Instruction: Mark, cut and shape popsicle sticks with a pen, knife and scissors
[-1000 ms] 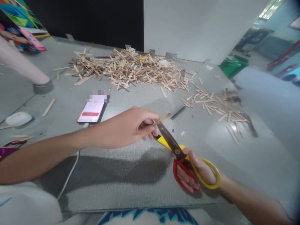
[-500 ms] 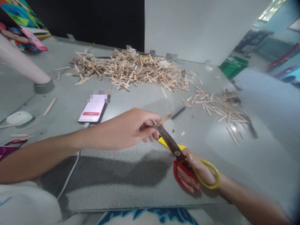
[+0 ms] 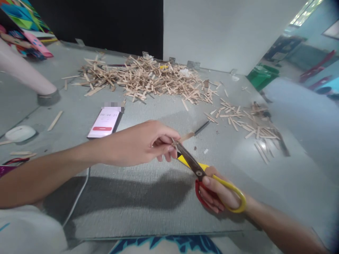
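My left hand (image 3: 140, 143) pinches a small wooden stick (image 3: 186, 136) over the grey table (image 3: 132, 197). My right hand (image 3: 218, 192) grips the red and yellow handles of a pair of scissors (image 3: 197, 169). The scissor blades point up and left, and their tips meet the stick right beside my left fingertips. A big heap of wooden sticks (image 3: 148, 77) lies at the far side of the table. A smaller scatter of cut sticks (image 3: 246, 121) lies to the right.
A phone (image 3: 104, 122) with a lit screen lies left of centre, its white cable (image 3: 76, 197) running toward me. A dark pen (image 3: 202, 127) lies beyond the scissors. A white round object (image 3: 19, 133) sits at the left. A green bin (image 3: 262, 74) stands past the table's right edge.
The scissor blades have closed further on the stick, and my right hand has drawn slightly up and left. My left hand has barely moved.
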Available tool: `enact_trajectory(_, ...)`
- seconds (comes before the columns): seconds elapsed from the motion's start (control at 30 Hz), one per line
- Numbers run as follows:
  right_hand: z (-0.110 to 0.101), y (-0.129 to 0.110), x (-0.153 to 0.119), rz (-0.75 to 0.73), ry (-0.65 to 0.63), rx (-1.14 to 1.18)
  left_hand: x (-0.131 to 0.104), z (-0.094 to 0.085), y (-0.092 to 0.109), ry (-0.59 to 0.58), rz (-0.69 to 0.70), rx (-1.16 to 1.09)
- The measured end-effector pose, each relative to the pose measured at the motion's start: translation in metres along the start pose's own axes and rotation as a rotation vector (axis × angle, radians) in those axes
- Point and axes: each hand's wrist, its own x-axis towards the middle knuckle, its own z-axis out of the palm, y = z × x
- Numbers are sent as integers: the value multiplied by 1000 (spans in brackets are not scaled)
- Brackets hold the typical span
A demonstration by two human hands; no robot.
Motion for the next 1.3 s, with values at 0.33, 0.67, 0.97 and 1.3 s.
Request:
enact_trajectory(0.33, 4, 2, 0, 139, 112, -23, 0, 7, -18, 260, 54, 516)
enact_trajectory(0.67, 10, -5, 12, 77, 270, 251, 1, 0, 0, 303, -53, 81)
enact_trajectory(0.97, 19, -4, 3, 4, 168, 174, 5, 6, 0, 210, -35, -119)
enact_trajectory(1.3, 24, -13, 3, 151, 409, 108, 4, 10, 7, 544, -6, 293)
